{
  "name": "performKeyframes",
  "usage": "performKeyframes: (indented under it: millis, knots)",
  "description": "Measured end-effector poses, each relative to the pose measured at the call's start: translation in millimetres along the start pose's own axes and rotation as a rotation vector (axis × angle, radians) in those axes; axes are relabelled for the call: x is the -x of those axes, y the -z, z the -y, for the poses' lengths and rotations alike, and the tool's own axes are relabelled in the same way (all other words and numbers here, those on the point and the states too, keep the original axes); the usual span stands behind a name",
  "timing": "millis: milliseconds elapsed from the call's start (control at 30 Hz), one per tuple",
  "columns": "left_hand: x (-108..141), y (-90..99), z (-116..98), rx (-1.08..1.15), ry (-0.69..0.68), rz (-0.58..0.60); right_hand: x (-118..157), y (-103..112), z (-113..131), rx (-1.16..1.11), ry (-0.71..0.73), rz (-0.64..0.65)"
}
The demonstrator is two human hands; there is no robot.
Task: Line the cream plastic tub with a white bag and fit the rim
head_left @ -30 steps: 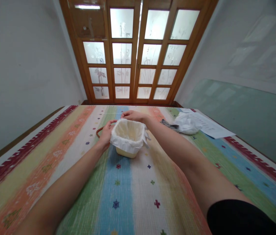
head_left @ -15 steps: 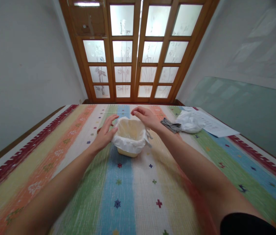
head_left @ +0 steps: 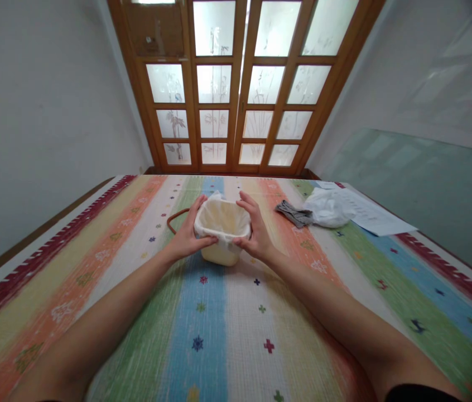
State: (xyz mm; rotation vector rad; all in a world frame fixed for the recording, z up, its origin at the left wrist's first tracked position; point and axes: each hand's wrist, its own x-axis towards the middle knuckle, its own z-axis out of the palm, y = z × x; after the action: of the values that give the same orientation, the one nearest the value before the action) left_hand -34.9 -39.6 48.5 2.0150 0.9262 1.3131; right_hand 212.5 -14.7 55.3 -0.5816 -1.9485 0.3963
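- Gripping bin with both hands; it sits mid-table between them, mouth up.
- Bin: pale yellow, smooth, looks like plastic; squarish mouth with rounded corners, body narrowing toward the base.
- Liner: thin white film, inside the bin and folded out over the rim; inner walls show yellowish through it; fine creases inside, a loose tuft sticking up at the back edge.
- Left hand: partly open, curved round the bin's left side; thumb over the front rim, fingers along the side toward the back; has hold of bin and liner edge.
- Right hand: partly open, same hold mirrored on the right side; thumb on the front rim, fingers bent along the side toward the back.
- Brown loop: thin, curved, cord-like, just left of the left hand; its far end is hidden.
- Tablecloth: woven look, multicolour stripes, small star, cross and animal motifs.
- Grey cloth: ribbed or striped, bunched, right of the bin, touching white bag.
- White bag: thin, crumpled, puffy; contents can't be told.
- Papers: flat, white, printed, too small to read; beside and partly behind the bag.
- Door: brown wood grid, frosted panes with plant patterns.
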Motion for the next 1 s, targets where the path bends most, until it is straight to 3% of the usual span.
performKeyframes:
  millis: [200, 300, 500, 567, 667, 733, 800, 867, 1000]
  knots:
    - [-4.9, -3.3, -2.3, -0.1, -0.017, 0.012, -4.1, 10.6, -9.3, 0.013, -0.046, 0.062]
    - [-6.0, 5.9, -11.5, -0.138, -0.065, 0.048, -3.4, 22.2, -10.8, -0.082, -0.098, -0.013]
    - [-29.7, 19.7, -67.1, -0.313, -0.093, -0.033, 3.5, 24.9, -31.4, -0.204, -0.531, -0.282]
    - [-48.5, 18.2, -85.3, -0.336, -0.062, 0.064, 4.5, 20.5, -38.3, -0.352, -0.74, -0.313]
    - [-79.1, 10.6, -98.8, -0.31, 0.034, 0.379, 3.8, 15.2, -37.9, -0.583, -0.969, -0.281]
    - [-95.6, 2.5, -98.7, -0.334, 0.079, 0.554, 1.9, 14.5, -31.0, -0.63, -0.959, -0.283]
    - [-106.9, -7.0, -94.5, -0.329, 0.119, 0.649, -0.9, 15.7, -22.1, -0.626, -0.892, -0.32]
    - [-113.7, -16.9, -89.2, -0.279, 0.161, 0.67, -3.9, 17.1, -14.3, -0.647, -0.861, -0.332]
    - [-119.7, -35.1, -79.6, -0.318, 0.14, 0.69, -7.6, 15.9, -7.6, -0.676, -0.853, -0.231]
